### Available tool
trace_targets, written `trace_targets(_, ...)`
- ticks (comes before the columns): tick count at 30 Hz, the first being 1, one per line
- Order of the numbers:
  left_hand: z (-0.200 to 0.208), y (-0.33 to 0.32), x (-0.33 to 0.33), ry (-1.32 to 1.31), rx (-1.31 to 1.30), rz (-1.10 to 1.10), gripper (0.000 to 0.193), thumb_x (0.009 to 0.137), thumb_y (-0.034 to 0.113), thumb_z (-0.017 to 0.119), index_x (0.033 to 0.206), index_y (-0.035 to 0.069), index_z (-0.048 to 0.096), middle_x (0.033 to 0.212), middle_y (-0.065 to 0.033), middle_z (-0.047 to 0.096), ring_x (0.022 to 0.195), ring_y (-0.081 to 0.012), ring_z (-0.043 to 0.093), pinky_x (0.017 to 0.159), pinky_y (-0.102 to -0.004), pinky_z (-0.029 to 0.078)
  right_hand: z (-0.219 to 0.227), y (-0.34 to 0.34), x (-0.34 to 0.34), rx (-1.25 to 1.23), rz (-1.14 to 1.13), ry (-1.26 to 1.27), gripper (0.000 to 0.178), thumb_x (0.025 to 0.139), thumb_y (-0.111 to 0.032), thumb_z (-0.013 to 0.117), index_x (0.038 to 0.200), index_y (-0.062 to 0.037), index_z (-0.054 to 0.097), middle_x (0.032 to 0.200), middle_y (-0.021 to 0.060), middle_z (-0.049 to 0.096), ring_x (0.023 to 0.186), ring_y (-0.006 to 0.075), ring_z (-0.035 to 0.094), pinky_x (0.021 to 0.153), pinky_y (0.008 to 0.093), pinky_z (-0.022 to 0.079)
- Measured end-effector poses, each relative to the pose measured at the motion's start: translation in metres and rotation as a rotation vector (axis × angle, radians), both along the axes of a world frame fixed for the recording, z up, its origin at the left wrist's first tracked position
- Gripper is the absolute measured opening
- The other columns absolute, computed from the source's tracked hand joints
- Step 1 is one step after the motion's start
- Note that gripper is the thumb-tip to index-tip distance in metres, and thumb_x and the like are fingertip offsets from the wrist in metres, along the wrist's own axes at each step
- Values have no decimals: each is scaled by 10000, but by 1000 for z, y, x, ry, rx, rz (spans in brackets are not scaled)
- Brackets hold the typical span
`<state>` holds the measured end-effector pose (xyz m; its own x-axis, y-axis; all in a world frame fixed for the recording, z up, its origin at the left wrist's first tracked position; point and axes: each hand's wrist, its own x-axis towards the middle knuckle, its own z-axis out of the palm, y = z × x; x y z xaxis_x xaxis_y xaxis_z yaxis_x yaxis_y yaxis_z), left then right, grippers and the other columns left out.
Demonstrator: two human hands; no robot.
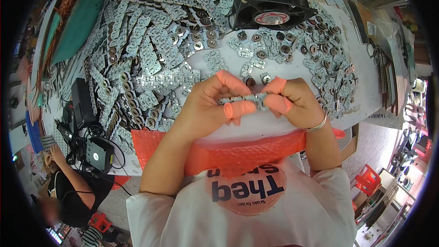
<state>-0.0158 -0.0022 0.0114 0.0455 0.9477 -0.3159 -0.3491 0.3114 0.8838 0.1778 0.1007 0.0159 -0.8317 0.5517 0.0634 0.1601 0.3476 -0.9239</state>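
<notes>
Orange finger cots covered the fingertips of both hands, and between them a short strip of small grey circuit boards was pinched at each end. The left hand gripped it with thumb on top and forefinger under; the right hand was closed tight on the other end, a silver bangle on its wrist. The strip was held just above the table's near edge, over a bare white patch. By the look of it, the strip was being bent to snap boards apart; the next move would call for a firm, even flex along a scored line without twisting the parts. One strip was in hand. Beyond it, board strips lay in heaps too many to count: a large pile spread across the left half of the table, a smaller scatter of single boards toward the right edge. One black fan sat at the far edge. A red bubble-wrap sheet hung over the near edge. Another person sat at lower left.
</notes>
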Motion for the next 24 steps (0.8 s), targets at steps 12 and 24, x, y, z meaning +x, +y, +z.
trace_targets(12, -10, 4, 10, 604, 683, 208, 206, 784, -27, 683, 963, 8, 587, 914, -100, 629, 784, -155, 626, 605, -247, 520, -9, -9, -8, -247, -153, 140, 159, 927, -172, 559, 862, -27, 557, 649, -43, 465, 496, 20, 355, 442, 194, 263)
trace_targets(24, -10, 6, 15, 689, 677, 316, 206, 788, -20, 685, 966, 21, 591, 920, -97, 635, 737, -142, 617, 571, -235, 498, -9, -13, -11, -430, -228, 161, 199, 935, -212, 562, 836, -41, 537, 579, -56, 427, 471, 19, 338, 418, 194, 242)
